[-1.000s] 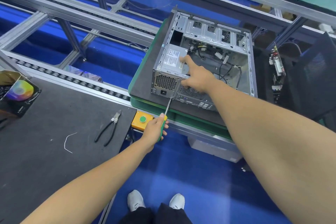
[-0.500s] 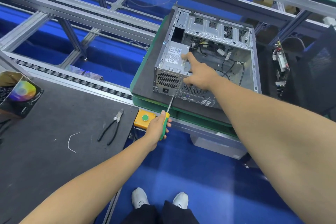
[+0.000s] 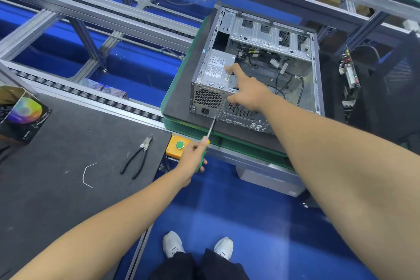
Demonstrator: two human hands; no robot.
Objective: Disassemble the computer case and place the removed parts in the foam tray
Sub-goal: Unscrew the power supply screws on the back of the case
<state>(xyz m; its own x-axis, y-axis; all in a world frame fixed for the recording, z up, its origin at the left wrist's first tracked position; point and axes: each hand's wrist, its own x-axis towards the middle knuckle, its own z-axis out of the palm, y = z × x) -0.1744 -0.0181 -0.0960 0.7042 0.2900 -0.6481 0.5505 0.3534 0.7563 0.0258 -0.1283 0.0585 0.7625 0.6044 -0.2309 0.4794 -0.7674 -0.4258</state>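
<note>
On one case [image 3: 261, 70]: left hand [image 3: 193, 157] grips one screwdriver [image 3: 205, 141]; right hand [image 3: 246, 91] presses.

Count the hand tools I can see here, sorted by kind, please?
Screwdriver, green handle, gripped by the left hand, tip at the computer case: 1
Pliers, black handles, lying on the dark mat: 1
Total: 2
</note>
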